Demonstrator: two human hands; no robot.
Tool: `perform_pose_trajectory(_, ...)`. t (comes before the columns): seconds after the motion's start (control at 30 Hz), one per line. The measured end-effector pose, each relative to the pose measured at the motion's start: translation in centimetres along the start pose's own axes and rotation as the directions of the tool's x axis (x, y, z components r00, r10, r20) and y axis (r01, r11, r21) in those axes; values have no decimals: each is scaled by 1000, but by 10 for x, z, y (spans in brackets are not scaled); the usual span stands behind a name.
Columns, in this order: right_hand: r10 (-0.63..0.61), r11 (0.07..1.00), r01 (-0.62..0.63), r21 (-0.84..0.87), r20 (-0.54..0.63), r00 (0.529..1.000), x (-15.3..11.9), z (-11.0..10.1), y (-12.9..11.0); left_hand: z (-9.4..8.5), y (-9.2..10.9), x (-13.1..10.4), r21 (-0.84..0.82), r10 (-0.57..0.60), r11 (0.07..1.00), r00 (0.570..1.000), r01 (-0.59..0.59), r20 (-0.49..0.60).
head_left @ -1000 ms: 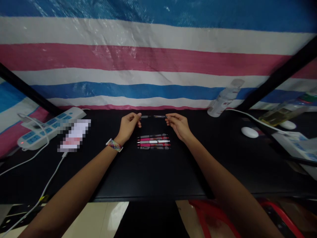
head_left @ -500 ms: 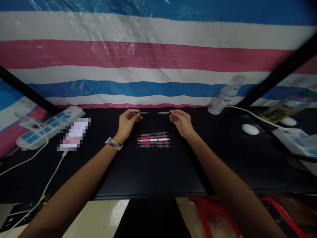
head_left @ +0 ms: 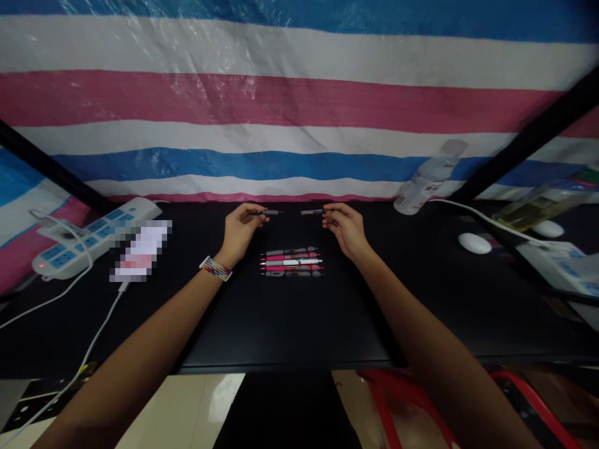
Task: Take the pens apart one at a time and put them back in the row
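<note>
Near the back of the black table, my left hand pinches a dark pen part that points right. Opposite it, my right hand holds a slim, partly clear pen part pointing left. A gap separates the two parts. Between and below my hands several pens lie side by side: a grey one at the back, pink ones, a white one, and a dark one at the front. My left wrist wears a colourful band.
On the left are a white power strip and a blurred-out phone with a cable. To the right stand a clear bottle, a white mouse-like object, a bottle of yellowish liquid and another power strip.
My right hand and its pen part have shifted very slightly right, widening the gap a little. The left hand has barely moved, and the view has tilted slightly.
</note>
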State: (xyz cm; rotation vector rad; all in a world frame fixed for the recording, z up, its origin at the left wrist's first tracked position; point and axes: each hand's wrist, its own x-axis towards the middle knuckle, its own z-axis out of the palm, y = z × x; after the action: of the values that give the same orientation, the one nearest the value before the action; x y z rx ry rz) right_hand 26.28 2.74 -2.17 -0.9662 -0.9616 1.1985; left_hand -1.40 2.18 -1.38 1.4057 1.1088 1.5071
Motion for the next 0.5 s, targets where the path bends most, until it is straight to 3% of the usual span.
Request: perform_pose_trajectory(0.5,15,1000,-14,20,-17,1000,2,-1,1,-1,-6,3,-15,-55,998,998,55,-11)
